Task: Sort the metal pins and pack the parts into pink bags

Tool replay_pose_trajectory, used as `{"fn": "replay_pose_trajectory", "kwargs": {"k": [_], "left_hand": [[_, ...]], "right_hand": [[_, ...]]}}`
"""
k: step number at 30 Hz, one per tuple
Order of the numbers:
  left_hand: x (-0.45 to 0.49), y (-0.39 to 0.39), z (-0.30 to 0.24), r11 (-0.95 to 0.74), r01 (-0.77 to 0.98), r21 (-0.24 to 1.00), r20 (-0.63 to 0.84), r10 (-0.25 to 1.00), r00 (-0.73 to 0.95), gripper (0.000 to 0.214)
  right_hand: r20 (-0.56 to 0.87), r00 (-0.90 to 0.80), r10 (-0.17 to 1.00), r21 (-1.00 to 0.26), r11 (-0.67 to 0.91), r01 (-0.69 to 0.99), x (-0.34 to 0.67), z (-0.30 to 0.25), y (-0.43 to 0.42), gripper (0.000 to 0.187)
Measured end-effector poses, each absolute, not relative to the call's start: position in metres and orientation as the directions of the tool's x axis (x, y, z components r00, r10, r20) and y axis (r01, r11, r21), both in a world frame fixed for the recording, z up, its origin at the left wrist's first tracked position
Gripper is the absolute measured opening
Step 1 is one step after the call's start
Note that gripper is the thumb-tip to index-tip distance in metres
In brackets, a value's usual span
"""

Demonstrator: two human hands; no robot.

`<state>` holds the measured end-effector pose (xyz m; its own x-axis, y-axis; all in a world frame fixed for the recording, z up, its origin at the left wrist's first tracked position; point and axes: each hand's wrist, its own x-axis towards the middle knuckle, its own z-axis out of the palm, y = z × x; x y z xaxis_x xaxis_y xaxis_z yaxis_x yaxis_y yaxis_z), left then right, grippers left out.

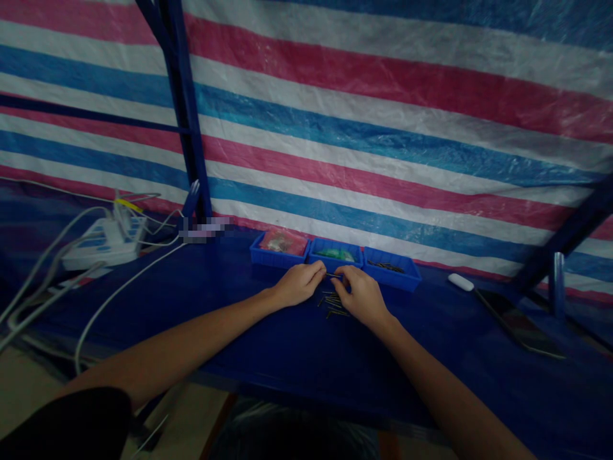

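Observation:
My left hand (pixel 301 283) and my right hand (pixel 360 294) meet over the blue table (pixel 287 345), fingers pinched together on a thin dark screw (pixel 333 275) held between them. Just below the hands lies a small heap of several dark screws (pixel 334 304). Behind them stand three blue trays in a row: the left tray (pixel 278 257) holds a reddish bag, the middle tray (pixel 335 257) something green, the right tray (pixel 393 273) dark screws.
A white power strip (pixel 103 246) with grey cables lies at the left. A white oval object (pixel 460 282) and a dark phone (pixel 517 322) rest at the right. A striped tarp (pixel 383 115) forms the back wall, with blue rack posts (pixel 184 108).

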<state>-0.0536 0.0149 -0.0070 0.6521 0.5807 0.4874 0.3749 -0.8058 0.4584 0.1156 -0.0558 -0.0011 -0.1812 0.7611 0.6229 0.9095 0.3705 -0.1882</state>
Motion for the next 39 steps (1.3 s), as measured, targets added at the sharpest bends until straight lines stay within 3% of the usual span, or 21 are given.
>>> {"fn": "replay_pose_trajectory", "kwargs": {"k": [12, 20, 31, 39], "left_hand": [[-0.0532, 0.0155, -0.0109, -0.843, 0.302, 0.444, 0.543, 0.522, 0.658, 0.014], [-0.0534, 0.017, -0.0093, -0.841, 0.361, 0.403, 0.507, 0.534, 0.677, 0.025], [-0.0538, 0.0123, -0.0064, -0.841, 0.333, 0.426, 0.528, 0.53, 0.663, 0.016], [-0.0538, 0.0147, -0.0071, -0.822, 0.38, 0.424, 0.491, 0.561, 0.666, 0.026]], "right_hand": [[0.67, -0.181, 0.72, -0.173, 0.388, 0.905, 0.116, 0.0007, -0.0567, 0.019], [0.668, -0.206, 0.715, -0.198, 0.438, 0.877, 0.1143, 0.0008, -0.0573, 0.01], [0.66, -0.186, 0.728, -0.213, 0.419, 0.883, 0.1168, -0.0002, -0.0553, 0.017], [0.651, -0.205, 0.731, -0.224, 0.443, 0.868, 0.115, -0.001, -0.0568, 0.01]]}}
